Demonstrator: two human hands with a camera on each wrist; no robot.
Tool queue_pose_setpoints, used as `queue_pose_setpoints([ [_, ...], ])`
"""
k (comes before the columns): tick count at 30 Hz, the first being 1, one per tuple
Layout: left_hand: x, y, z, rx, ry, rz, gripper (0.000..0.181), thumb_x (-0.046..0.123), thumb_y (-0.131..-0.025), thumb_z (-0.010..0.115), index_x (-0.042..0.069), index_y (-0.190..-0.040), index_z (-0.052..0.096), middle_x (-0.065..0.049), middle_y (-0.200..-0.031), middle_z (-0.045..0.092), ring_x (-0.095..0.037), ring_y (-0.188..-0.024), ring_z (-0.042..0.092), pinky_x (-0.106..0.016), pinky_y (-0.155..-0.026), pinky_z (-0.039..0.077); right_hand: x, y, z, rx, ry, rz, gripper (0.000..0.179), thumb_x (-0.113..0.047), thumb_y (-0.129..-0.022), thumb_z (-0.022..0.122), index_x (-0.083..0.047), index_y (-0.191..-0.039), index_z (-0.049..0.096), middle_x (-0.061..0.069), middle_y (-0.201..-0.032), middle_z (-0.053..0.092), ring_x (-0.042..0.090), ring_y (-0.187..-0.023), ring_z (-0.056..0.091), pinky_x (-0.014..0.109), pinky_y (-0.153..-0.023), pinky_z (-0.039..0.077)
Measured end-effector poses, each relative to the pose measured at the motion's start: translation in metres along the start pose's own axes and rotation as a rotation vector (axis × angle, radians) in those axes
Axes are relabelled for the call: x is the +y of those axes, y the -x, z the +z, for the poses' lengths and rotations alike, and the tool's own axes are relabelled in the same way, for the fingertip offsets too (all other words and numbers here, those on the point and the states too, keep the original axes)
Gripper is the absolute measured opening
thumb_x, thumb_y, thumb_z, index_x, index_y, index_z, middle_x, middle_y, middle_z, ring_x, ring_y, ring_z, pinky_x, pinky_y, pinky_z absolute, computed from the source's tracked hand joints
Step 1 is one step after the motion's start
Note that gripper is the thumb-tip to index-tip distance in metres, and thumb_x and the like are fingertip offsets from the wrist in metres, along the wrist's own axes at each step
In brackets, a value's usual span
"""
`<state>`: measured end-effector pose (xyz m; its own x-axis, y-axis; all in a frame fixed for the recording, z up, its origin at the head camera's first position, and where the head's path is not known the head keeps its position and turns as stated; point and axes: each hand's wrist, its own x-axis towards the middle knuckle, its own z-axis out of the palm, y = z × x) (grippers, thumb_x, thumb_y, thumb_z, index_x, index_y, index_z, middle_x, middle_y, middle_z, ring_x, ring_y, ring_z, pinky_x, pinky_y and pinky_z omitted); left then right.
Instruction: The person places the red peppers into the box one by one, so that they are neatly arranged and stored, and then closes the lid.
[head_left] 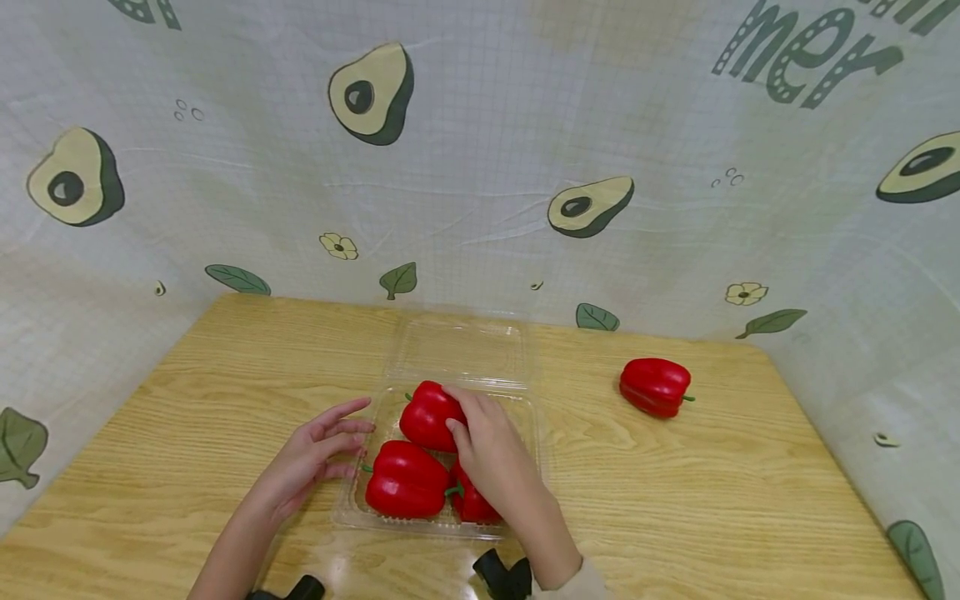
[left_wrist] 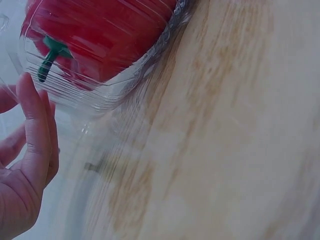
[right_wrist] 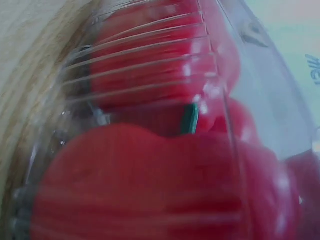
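A clear plastic clamshell container (head_left: 420,527) lies with its lid (head_left: 459,350) folded back, holding 3 red bell peppers. My right hand (head_left: 495,450) grips the far bell pepper (head_left: 427,417) inside it, thumb on the near side and fingers over the top. The front left bell pepper (head_left: 407,481) lies on its side, stem to the left. Partly under my right wrist is the front right bell pepper (head_left: 476,504). My left hand (head_left: 322,450) is at the container's left wall, fingers loosely extended; in the left wrist view its fingertips (left_wrist: 27,85) are close to the plastic.
Another red bell pepper (head_left: 655,387) lies on the wooden table (head_left: 712,492) to the right. An avocado-print cloth (head_left: 480,167) hangs behind the table and along its sides. Black camera mounts (head_left: 504,575) show near my wrists.
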<state>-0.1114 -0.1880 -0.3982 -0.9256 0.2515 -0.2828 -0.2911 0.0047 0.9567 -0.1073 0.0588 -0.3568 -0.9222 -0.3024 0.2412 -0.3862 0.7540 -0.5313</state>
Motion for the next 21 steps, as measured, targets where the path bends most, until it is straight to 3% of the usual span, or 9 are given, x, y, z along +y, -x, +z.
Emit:
queue_pose_setpoints([
  [6, -0.001, 0.0, 0.0, 0.0, -0.002, 0.007, 0.06, 0.016, -0.091, 0.058, 0.009, -0.144, 0.031, -0.005, -0.115, 0.057, -0.017, -0.088, 0.06, -0.027, -0.068, 0.055, -0.004, -0.004, 0.002, -0.074, -0.071, 0.068, 0.047, -0.029, -0.091, 0.058, -0.019, -0.135, 0.044, 0.004, -0.129, 0.052, 0.024, -0.119, 0.048, 0.044, -0.093, 0.049],
  [11, -0.001, 0.0, 0.001, 0.012, -0.009, -0.002, 0.059, 0.017, -0.091, 0.058, 0.01, -0.143, 0.032, -0.008, -0.116, 0.056, -0.018, -0.089, 0.06, -0.028, -0.069, 0.055, -0.005, -0.007, 0.004, -0.158, -0.117, 0.109, 0.069, -0.041, -0.081, 0.068, -0.02, -0.139, 0.036, 0.004, -0.135, 0.046, 0.023, -0.12, 0.043, 0.046, -0.088, 0.05],
  [14, 0.0, 0.0, 0.001, 0.018, -0.012, -0.009, 0.059, 0.017, -0.091, 0.058, 0.01, -0.143, 0.032, -0.009, -0.117, 0.056, -0.019, -0.089, 0.06, -0.028, -0.069, 0.055, -0.005, -0.008, 0.005, -0.168, -0.1, 0.097, 0.077, -0.04, -0.077, 0.073, -0.019, -0.14, 0.034, 0.005, -0.134, 0.045, 0.024, -0.121, 0.042, 0.047, -0.088, 0.05],
  [21, 0.0, 0.0, 0.001, 0.024, -0.016, -0.005, 0.058, 0.017, -0.091, 0.058, 0.011, -0.143, 0.033, -0.01, -0.118, 0.055, -0.02, -0.09, 0.059, -0.029, -0.07, 0.055, -0.005, -0.012, 0.006, -0.146, -0.073, 0.072, 0.073, -0.033, -0.079, 0.073, -0.015, -0.139, 0.036, 0.007, -0.13, 0.048, 0.025, -0.118, 0.044, 0.046, -0.088, 0.05],
])
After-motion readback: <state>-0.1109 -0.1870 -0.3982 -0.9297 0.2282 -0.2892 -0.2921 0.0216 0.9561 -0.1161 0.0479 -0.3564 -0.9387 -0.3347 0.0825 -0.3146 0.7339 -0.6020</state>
